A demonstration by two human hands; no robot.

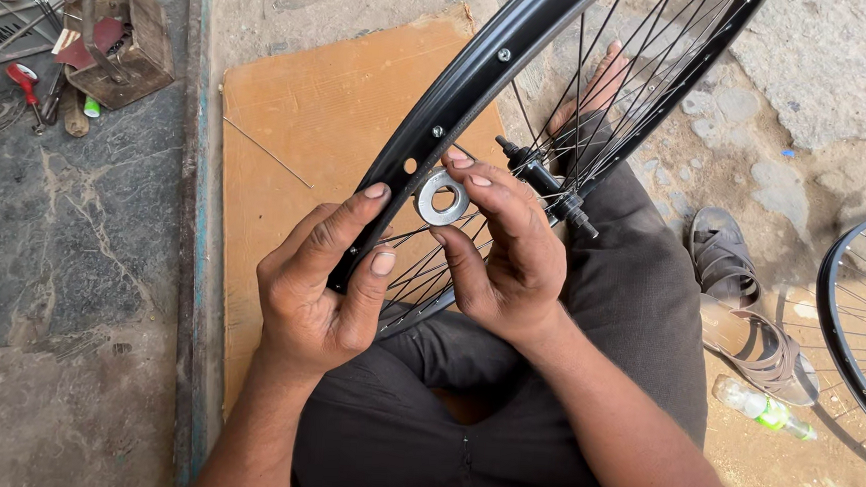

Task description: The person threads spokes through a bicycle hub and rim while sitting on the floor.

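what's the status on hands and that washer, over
Right hand pinching metal washer. Left hand gripping black wheel rim. Nothing between them.

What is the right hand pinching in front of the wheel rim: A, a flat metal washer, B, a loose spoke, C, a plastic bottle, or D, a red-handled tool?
A: the right hand holds a round, flat metal washer by its edge, close against the black wheel rim, with the left hand just beside it.

An open-air roadside bicycle repair spot: spoked wheel (560, 131) over the lap, a second wheel (864, 320) at the side, a wooden toolbox (120, 39) among scattered tools, cardboard sheet (309, 146) on rough stone ground.
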